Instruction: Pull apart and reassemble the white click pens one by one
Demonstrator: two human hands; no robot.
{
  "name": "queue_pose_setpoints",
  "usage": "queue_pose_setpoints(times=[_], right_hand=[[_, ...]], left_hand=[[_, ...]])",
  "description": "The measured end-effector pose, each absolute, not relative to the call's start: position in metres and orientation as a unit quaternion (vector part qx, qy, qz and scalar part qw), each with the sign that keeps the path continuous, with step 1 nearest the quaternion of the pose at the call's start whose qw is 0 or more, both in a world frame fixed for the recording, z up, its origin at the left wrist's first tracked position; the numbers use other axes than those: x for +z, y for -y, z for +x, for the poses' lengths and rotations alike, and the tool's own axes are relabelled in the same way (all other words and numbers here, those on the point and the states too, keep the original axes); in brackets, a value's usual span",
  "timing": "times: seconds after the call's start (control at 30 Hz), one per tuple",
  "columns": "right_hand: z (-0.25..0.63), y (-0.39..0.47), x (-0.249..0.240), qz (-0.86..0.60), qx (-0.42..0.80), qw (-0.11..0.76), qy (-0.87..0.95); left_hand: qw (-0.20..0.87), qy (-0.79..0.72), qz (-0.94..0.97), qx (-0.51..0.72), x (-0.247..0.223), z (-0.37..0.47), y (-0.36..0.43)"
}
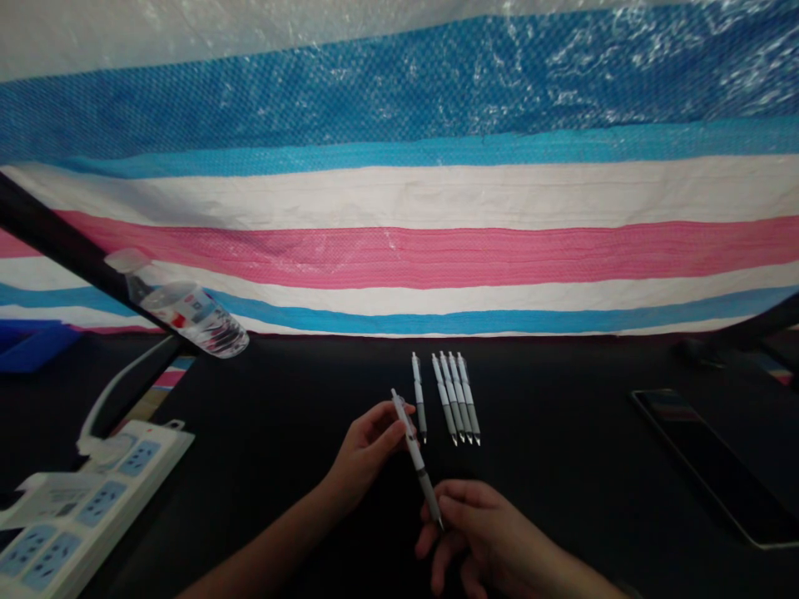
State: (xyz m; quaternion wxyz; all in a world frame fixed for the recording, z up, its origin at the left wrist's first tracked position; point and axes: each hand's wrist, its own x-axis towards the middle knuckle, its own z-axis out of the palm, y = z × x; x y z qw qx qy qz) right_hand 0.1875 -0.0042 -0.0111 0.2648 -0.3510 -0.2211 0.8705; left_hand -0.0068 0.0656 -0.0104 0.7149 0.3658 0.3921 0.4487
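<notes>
A white pen with a grey grip (pixel 414 453) slants between my two hands above the black table. My left hand (pixel 373 443) pinches its upper, clicker end between thumb and fingers. At the tip end, my right hand (pixel 471 528) has thumb and forefinger closed on the grey grip, its other fingers loosely curled. Just beyond my hands lies a single matching pen (pixel 419 395), tip toward me. To its right, several more such pens (pixel 459 399) lie side by side in a row, their tips also toward me.
A white power strip (pixel 93 516) with a plugged-in cable lies at the left. Behind it a clear plastic bottle (pixel 193 316) leans past a dark bar. A phone (pixel 712 466) rests on the right. A striped plastic sheet (pixel 399 249) hangs at the table's back; a blue tray (pixel 37 344) is far left.
</notes>
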Motion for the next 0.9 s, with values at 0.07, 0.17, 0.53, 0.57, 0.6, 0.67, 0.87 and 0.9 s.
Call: queue_pose_setpoints(times=[0.07,0.17,0.53,0.57,0.6,0.67,0.87,0.9], right_hand=[[0.189,0.005,-0.010,-0.355,0.867,0.266,0.227],[0.189,0.005,-0.012,-0.349,0.873,0.257,0.225],[0.186,0.006,-0.011,-0.416,0.841,0.198,0.285],[0.186,0.006,-0.011,-0.416,0.839,0.196,0.290],[0.187,0.006,-0.011,-0.418,0.837,0.195,0.295],[0.187,0.006,-0.011,-0.422,0.833,0.190,0.303],[0.187,0.007,-0.012,-0.433,0.825,0.176,0.316],[0.186,0.007,-0.012,-0.432,0.826,0.177,0.316]], left_hand=[[0.716,-0.391,0.363,0.450,-0.010,-0.007,-0.066],[0.718,-0.389,0.356,0.453,-0.010,-0.007,-0.066],[0.696,-0.404,0.304,0.510,-0.003,-0.008,-0.070],[0.690,-0.406,0.295,0.522,-0.002,-0.010,-0.073],[0.684,-0.408,0.286,0.533,-0.001,-0.013,-0.077],[0.674,-0.409,0.274,0.551,-0.002,-0.018,-0.084],[0.665,-0.409,0.257,0.569,-0.005,-0.026,-0.093],[0.666,-0.410,0.256,0.568,-0.004,-0.026,-0.093]])
